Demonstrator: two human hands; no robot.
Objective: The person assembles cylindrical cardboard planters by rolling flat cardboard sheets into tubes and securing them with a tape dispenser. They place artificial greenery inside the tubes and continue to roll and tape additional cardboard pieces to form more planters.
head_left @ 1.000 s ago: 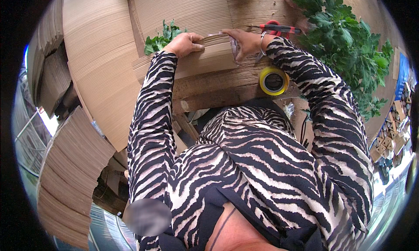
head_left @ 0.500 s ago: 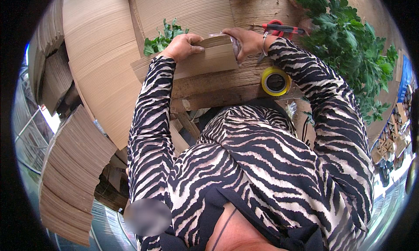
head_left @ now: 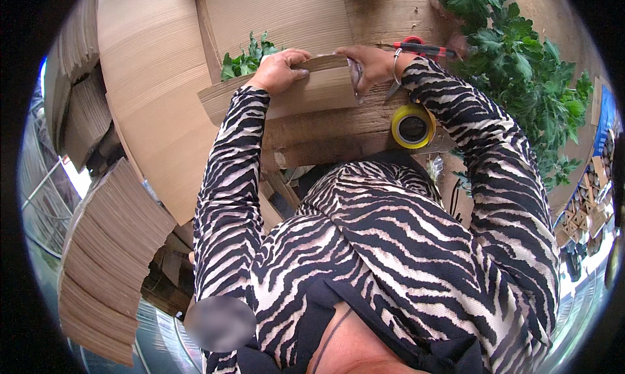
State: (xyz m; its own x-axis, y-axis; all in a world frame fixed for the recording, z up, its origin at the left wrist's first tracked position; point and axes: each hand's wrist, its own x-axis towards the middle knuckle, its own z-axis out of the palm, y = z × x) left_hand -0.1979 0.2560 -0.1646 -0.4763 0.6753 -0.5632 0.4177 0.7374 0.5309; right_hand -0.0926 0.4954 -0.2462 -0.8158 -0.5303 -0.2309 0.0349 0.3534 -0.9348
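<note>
A sheet of ribbed cardboard (head_left: 312, 91) is curled around a leafy green plant (head_left: 242, 65), whose leaves stick out at the left end. My left hand (head_left: 281, 71) grips the cardboard's upper edge near those leaves, thumb on the near side. At the other end, my right hand (head_left: 370, 67) holds the roll, with clear plastic showing under the fingers. A metal bracelet circles my right wrist. Close to that wrist lie red-and-black scissors (head_left: 423, 49), partly covered by the arm. A yellow roll of tape (head_left: 413, 126) rests on the wooden table (head_left: 306, 139), nearer my body.
Large flat cardboard sheets (head_left: 153, 94) spread over the left and far side of the table. A heap of leafy plants (head_left: 521, 68) sits at the right. Stacked cardboard (head_left: 114, 257) stands lower left, with more (head_left: 71, 42) above it.
The cardboard has been curled more tightly, its near face now rounder. Both hands have stayed nearly in place, the left shifting slightly to the right.
</note>
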